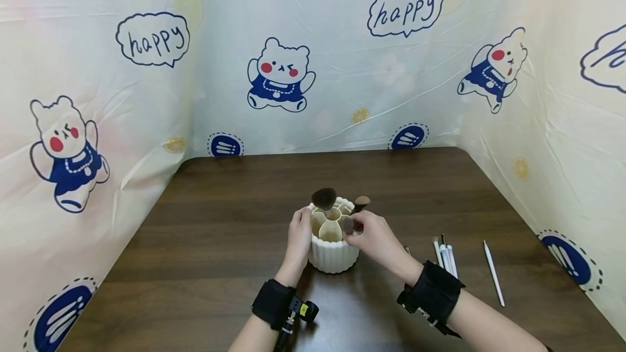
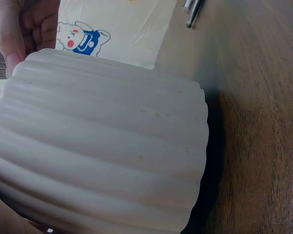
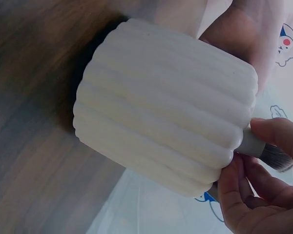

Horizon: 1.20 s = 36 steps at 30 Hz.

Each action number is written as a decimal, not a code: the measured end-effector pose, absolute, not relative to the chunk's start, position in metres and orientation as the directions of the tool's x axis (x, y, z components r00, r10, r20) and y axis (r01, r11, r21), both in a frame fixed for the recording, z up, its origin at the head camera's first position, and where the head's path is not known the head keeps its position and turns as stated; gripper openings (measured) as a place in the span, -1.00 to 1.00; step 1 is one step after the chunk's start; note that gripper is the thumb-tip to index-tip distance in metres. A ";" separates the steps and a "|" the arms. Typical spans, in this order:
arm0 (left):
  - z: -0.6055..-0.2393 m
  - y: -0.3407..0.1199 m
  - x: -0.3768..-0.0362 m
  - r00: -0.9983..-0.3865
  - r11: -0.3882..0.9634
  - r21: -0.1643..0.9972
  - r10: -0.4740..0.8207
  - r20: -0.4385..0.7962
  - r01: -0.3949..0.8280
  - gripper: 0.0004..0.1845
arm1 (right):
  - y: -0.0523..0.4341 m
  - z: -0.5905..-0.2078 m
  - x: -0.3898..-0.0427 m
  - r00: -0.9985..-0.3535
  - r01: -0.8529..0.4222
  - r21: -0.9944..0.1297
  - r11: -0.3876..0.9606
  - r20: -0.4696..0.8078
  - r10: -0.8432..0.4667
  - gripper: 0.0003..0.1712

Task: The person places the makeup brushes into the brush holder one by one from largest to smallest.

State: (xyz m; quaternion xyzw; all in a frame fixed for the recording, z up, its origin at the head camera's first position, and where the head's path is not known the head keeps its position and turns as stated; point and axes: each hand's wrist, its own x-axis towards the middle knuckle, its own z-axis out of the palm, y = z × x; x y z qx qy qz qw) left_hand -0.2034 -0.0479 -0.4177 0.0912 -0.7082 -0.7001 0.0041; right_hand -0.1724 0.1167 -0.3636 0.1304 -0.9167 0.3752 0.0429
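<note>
A white ribbed holder (image 1: pixel 332 257) with several petal-shaped compartments stands mid-table; it fills the left wrist view (image 2: pixel 97 141) and the right wrist view (image 3: pixel 166 107). My left hand (image 1: pixel 299 232) grips its left side. My right hand (image 1: pixel 367 235) pinches a makeup brush (image 1: pixel 348 225) by its handle at the holder's right rim; its grey bristles (image 3: pixel 276 157) show past my fingers (image 3: pixel 271 131). A big dark brush (image 1: pixel 324 198) and a brown one (image 1: pixel 362 201) stand in the holder.
Several white-handled brushes (image 1: pixel 445 257) and a lone white stick (image 1: pixel 494 273) lie on the dark wooden table (image 1: pixel 205 254) to the right. Cartoon-bear plastic sheeting (image 1: pixel 281 75) walls the table on three sides.
</note>
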 end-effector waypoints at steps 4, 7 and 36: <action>-0.418 -0.048 -0.204 -0.984 0.003 0.992 -0.128 -0.124 -0.125 -0.47 | 0.117 -0.363 -0.170 -0.962 -0.271 -0.673 0.689 0.178 -0.205 -0.80; -0.418 -0.049 -0.203 -0.984 -0.001 0.992 -0.123 -0.127 -0.128 -0.46 | 0.118 -0.365 -0.168 -0.963 -0.270 -0.691 0.671 0.190 -0.192 -0.76; -0.420 -0.052 -0.206 -0.995 0.042 0.996 -0.063 -0.072 -0.074 -0.46 | 0.119 -0.404 -0.139 -0.986 -0.005 -0.932 0.362 -0.055 -0.156 -0.08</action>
